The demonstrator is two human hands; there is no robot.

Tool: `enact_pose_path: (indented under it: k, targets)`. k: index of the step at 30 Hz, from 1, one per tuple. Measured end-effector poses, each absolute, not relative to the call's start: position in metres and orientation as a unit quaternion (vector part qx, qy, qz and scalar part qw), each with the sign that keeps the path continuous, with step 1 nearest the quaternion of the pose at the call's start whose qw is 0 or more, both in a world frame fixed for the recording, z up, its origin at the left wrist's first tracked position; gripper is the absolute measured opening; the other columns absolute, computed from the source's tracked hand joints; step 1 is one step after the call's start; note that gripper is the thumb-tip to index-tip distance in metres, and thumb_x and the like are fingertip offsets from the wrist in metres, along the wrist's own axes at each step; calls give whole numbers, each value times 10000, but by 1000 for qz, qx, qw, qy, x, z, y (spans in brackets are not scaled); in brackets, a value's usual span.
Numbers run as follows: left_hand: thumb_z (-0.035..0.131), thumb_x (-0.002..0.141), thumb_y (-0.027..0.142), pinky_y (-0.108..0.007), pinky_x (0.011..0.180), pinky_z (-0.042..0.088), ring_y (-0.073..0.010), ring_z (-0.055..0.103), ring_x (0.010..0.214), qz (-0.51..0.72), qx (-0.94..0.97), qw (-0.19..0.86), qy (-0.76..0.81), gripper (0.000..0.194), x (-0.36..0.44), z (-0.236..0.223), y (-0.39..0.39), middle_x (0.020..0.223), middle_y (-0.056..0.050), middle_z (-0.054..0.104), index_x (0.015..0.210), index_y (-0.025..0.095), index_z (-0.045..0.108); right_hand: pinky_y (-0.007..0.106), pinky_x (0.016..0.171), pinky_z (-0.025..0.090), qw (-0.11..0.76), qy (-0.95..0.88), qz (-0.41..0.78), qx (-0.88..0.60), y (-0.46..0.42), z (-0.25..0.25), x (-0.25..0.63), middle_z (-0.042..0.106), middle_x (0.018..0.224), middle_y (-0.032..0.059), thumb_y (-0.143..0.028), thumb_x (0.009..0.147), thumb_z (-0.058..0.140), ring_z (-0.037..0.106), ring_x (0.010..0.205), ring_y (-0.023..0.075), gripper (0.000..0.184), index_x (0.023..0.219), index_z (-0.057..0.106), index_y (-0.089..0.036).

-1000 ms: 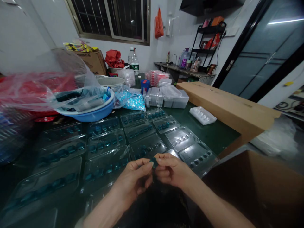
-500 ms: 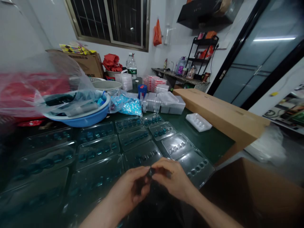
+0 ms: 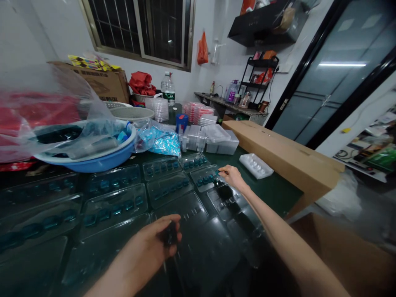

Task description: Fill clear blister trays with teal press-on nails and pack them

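Teal piece (image 3: 218, 172) is pinched between the fingertips of your right hand (image 3: 231, 176), at the right end of the row in the clear tray (image 3: 198, 176). Your left hand (image 3: 154, 239), nearer you, is half curled around a dark item (image 3: 170, 234); can't tell what. White tray (image 3: 256, 166) sits on the worktop (image 3: 280, 187), just right of your right hand.

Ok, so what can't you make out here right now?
Head view: the dark thing in the left hand; curled fingers and shadow hide its shape.
Head view: whether the right hand grips the teal piece; too small.
Head view: all that the blue basin holds; a clear bag covers part.
Head view: the nearest left tray; the picture's edge cuts it.
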State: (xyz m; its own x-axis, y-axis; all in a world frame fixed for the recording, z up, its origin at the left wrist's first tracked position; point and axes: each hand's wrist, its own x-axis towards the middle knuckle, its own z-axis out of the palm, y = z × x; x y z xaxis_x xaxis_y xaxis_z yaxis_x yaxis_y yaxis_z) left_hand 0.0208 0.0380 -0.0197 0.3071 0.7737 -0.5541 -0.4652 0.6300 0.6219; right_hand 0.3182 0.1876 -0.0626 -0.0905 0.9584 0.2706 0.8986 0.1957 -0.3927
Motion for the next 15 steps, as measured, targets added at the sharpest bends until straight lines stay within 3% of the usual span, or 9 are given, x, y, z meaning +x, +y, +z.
enact_pose_path:
  k: [8,15]
  targets:
    - [586,720,160,-286,595,431,-213,566,778,392,179,789,437,199,12,-25,40,896,-88,568,909,114,633,356,788,427,81,-785,39,-613,196,-65,311,584,996,46,-286,848,472,548,891,159,219,997,571,-160]
    - [566,724,128,-285,593,428,-215,570,790,379,193,801,420,206,20,-23,41,882,-88,575,920,114,628,362,770,454,-24,-791,0,-611,188,-58,296,555,1018,59,-291,849,481,549,891,165,227,1004,540,-136]
